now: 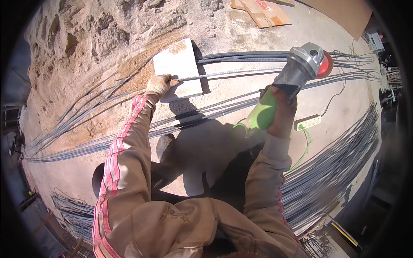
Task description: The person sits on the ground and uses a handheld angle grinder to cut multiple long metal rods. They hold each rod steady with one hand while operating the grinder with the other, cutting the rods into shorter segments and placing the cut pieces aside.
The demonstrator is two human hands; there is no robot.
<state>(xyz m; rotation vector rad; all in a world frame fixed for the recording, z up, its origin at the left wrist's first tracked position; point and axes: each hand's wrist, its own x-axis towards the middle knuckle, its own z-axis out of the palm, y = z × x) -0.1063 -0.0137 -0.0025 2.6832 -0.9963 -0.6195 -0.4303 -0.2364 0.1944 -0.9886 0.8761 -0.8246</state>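
One ribbed rod (232, 73) lies across the white block (178, 62) in the head view, its long axis nearly left to right, running out past the block's right edge. At the block's lower left, the left grip (161, 84) is closed around the rod and is the nearer hand. Well right of the block, the right grip (282, 107) is clamped on a green-handled grinder (293, 74), whose red disc (325, 65) sits on the side away from the block. No container can be made out.

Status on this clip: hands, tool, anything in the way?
Left hand closed on a metal rod across the white block. Right hand gripping the grinder over more rods. Possibly in the way: green cord beside right forearm, running to power strip.
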